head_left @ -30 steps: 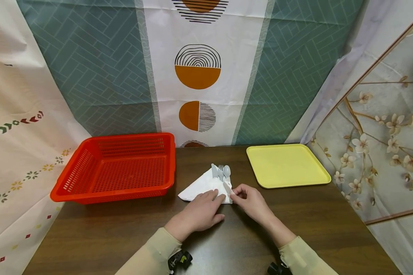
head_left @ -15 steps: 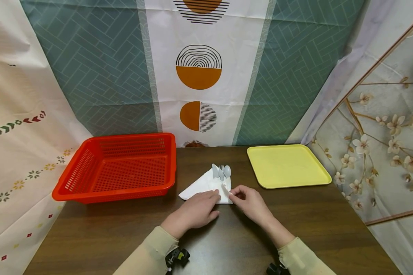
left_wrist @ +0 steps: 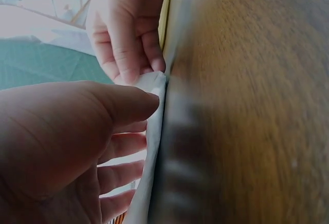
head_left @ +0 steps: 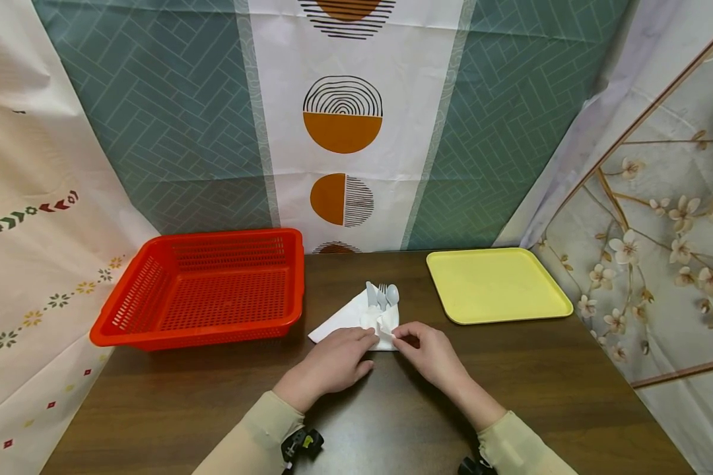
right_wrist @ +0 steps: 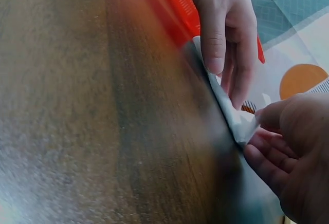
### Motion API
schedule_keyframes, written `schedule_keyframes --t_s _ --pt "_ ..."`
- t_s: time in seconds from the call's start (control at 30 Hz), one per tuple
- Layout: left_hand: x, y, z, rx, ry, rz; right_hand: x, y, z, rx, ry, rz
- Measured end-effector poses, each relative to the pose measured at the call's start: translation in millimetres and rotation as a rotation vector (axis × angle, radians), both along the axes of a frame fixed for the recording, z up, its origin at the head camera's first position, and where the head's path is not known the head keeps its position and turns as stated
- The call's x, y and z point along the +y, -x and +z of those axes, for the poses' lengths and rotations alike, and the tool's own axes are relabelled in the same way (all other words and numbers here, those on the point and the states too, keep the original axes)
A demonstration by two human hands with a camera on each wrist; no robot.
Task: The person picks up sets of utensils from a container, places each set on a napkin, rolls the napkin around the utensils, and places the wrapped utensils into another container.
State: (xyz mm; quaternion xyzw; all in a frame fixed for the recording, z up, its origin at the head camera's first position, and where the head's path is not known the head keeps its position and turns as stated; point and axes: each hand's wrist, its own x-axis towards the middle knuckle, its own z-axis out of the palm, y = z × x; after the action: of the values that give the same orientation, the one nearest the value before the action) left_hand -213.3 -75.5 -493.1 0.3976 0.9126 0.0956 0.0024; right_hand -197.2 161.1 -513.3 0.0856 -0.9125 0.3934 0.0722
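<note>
A white paper napkin (head_left: 343, 321) lies partly folded on the table in the head view. Light grey plastic cutlery sticks out of its far edge: a knife (head_left: 371, 294), a fork (head_left: 383, 298) and a spoon (head_left: 393, 295). My left hand (head_left: 331, 366) rests on the napkin's near left part, fingers fairly straight and spread. With thumb and fingertips my right hand (head_left: 432, 356) pinches the napkin's right edge, a raised flap; the right wrist view shows this pinch on the napkin (right_wrist: 241, 125) closely. The cutlery handles are hidden under the paper.
A red perforated plastic basket (head_left: 197, 342) stands at the back left. At the back right lies a yellow tray (head_left: 499, 287). Both sit on the dark wooden table (head_left: 214, 396), with patterned cloths hanging behind and at the sides.
My left hand has slid back a little to the left. My right hand, still pinching the napkin's right edge, has shifted slightly left, and the flap now leans further inward.
</note>
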Motion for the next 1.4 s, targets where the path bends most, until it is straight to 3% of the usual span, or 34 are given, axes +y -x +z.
schedule_keyframes --t_s 0.2,0.5,0.77,1.0,1.4 --pt "-3.3 -0.2 -0.1 -0.037 -0.002 0.003 -2.1 -2.2 0.1 0.079 -0.063 0.046" --pt "-6.6 1.5 -2.5 0.065 -0.053 -0.033 -3.2 -3.1 -1.1 0.155 -0.156 0.097" --pt "-6.9 -2.6 -1.8 0.051 0.008 -0.005 -1.9 -2.8 -3.5 0.208 -0.212 0.146" --pt "-8.5 -3.3 -2.0 0.086 -0.023 0.0 -2.3 -2.5 -4.8 0.245 -0.242 0.157" --pt "-3.0 -1.0 -7.7 0.309 -0.105 0.009 -1.1 0.1 -9.5 0.318 -0.255 0.191"
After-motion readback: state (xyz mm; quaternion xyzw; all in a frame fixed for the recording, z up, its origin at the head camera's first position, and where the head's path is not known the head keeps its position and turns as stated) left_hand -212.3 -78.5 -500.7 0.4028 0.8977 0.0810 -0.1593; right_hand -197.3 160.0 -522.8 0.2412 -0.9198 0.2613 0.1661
